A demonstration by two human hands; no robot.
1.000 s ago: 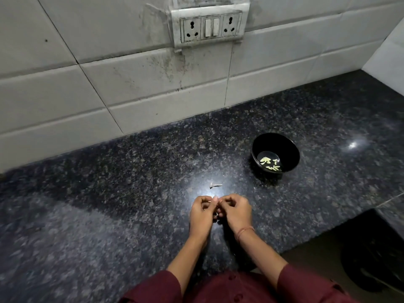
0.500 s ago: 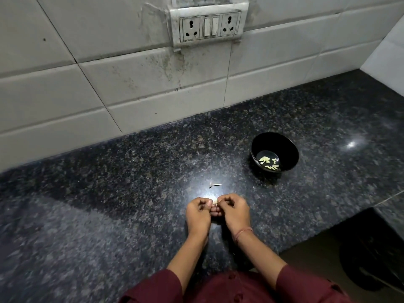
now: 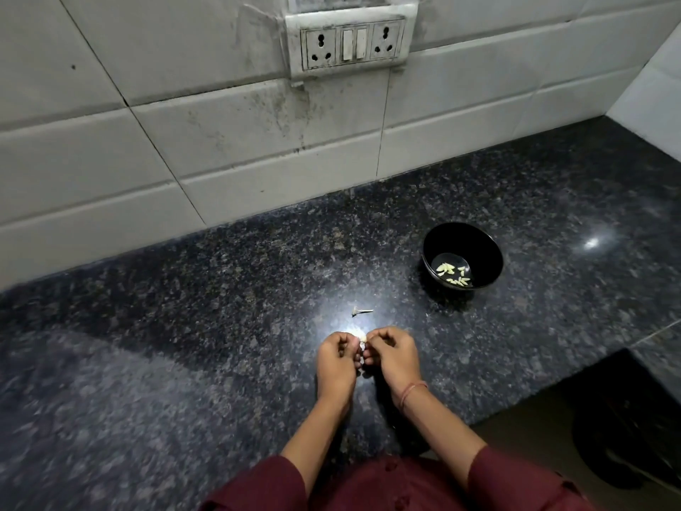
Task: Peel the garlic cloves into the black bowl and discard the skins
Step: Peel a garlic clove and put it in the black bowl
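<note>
The left hand [image 3: 337,357] and right hand [image 3: 392,354] meet over the counter [image 3: 184,326], left of the bowl [image 3: 493,252] and nearer the person. Each grip is curled onto one small clove [image 3: 363,338], pinched between the fingertips of both. In the bowl's bottom lie peeled cloves [image 3: 453,273]. A skin scrap [image 3: 361,310] lies on the counter left of the bowl, just beyond the hands.

Garlic clove [image 3: 363,338] mostly hidden between left hand [image 3: 337,357], right hand [image 3: 392,357].
</note>
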